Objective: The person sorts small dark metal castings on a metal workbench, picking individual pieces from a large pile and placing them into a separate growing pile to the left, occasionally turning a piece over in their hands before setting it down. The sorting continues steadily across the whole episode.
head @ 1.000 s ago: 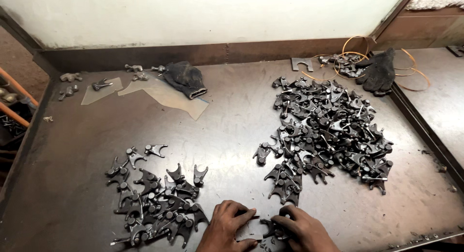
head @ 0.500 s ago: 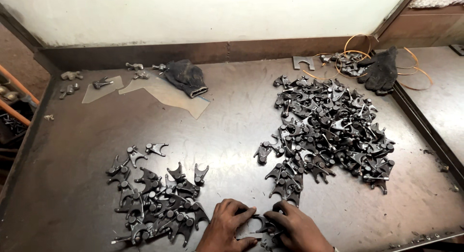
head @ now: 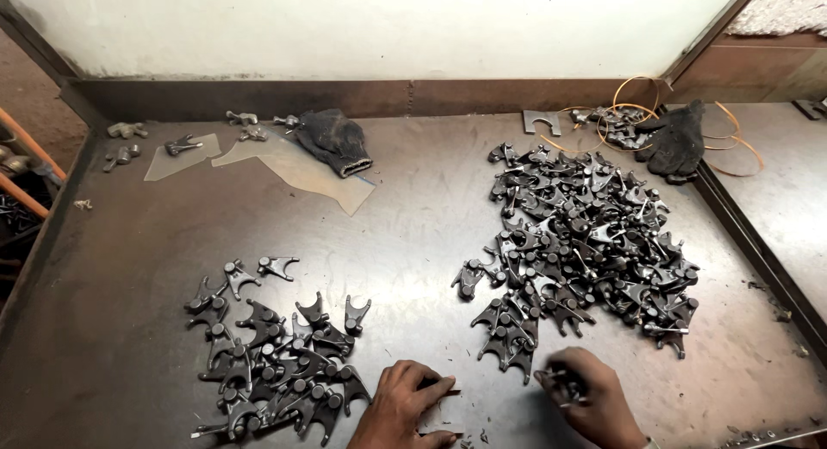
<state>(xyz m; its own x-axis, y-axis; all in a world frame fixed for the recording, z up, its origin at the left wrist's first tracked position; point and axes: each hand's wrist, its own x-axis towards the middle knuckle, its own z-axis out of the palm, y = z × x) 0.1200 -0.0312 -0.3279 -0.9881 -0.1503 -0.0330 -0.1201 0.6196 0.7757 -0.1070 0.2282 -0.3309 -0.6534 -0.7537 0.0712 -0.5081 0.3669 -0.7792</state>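
Left hand: lies flat on the dull grey steel worktop, fingers spread and pressing down, holding nothing that shows.

Right hand: fingers curled narrow around a small dark forged fork-shaped steel part, mostly hidden in the grip.

Small heap of the same dark fork-shaped parts: just beside the left fingers, on their outer side.

Large heap of the same parts: begins just beyond the right fingers and spreads away from them.

Risk, as a judgement: the held part could slip from so shallow a pinch, and the sharp fork ends could nick bare fingers, since no gloves are worn.

Dark fabric glove on clear plastic sheet: well beyond the left fingers.

Second dark glove, orange wire loops: far beyond the right fingers.
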